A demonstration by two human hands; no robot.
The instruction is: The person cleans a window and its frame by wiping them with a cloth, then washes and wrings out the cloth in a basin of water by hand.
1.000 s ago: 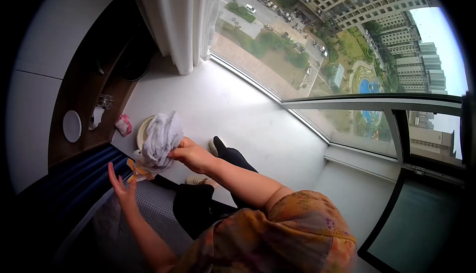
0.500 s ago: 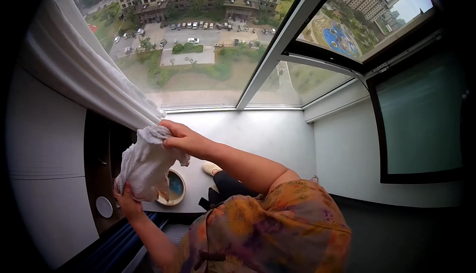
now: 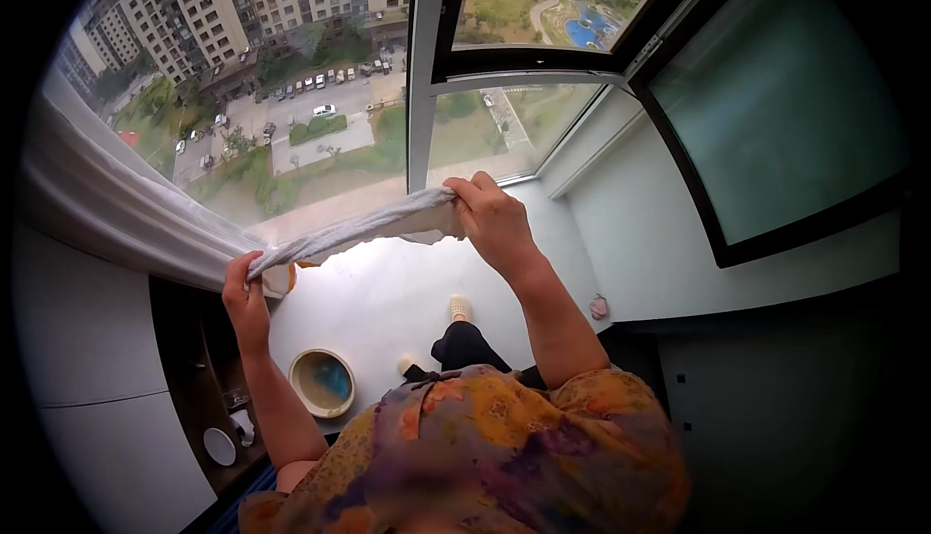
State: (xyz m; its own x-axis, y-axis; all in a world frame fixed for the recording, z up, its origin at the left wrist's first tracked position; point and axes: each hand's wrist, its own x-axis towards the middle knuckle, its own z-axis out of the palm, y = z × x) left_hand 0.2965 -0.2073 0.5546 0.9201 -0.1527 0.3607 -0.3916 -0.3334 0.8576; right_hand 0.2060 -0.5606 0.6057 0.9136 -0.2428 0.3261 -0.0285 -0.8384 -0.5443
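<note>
A white cloth that looks like a towel (image 3: 361, 231) is stretched out in front of me, its top edge bunched into a rope-like roll. My left hand (image 3: 247, 301) grips its left end, close to the white curtain (image 3: 160, 199). Higher up and to the right, my right hand (image 3: 495, 224) is closed round the other end. A short flap of the cloth hangs under the roll, with an orange patch near the left end. Below, on the floor, stands a round basin (image 3: 308, 379) with something blue in it.
Tall windows (image 3: 291, 165) face me, and one framed pane (image 3: 776, 107) is swung open at the right. Dark shelves (image 3: 199, 364) with a white round object (image 3: 220, 447) stand at the left. My light shoe (image 3: 460, 309) rests on the white floor (image 3: 388, 311).
My hands have moved apart, my right hand going right and up. The crumpled cloth is now pulled out long between them. My view has turned and shifted to the right.
</note>
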